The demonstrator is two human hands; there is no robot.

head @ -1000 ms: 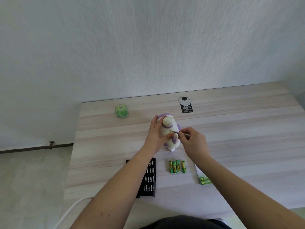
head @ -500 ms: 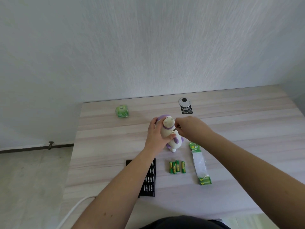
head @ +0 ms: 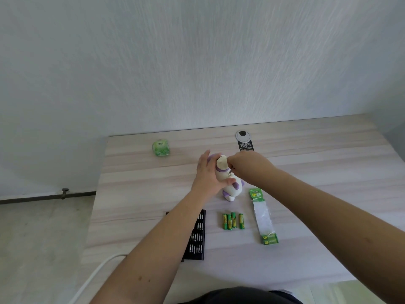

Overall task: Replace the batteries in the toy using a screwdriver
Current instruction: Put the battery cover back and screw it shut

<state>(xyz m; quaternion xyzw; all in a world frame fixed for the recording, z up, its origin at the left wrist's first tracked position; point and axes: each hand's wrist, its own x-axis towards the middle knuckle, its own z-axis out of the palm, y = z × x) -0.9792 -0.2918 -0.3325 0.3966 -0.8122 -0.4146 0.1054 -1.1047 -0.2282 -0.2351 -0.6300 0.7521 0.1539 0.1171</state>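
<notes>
left hand grips toy over table, right hand pinches screwdriver at its body — keep tip square in screw, press axially, slow turns — toy braced

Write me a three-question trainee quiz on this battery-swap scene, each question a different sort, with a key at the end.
1. True or false: the left hand grips the toy while the right hand works a screwdriver at it.
2. How many loose batteries lie in a row on the table? A) two B) four C) six
3. Fill in: the black bit case lies partly under the ______ forearm.

Key
1. True
2. B
3. left
</notes>
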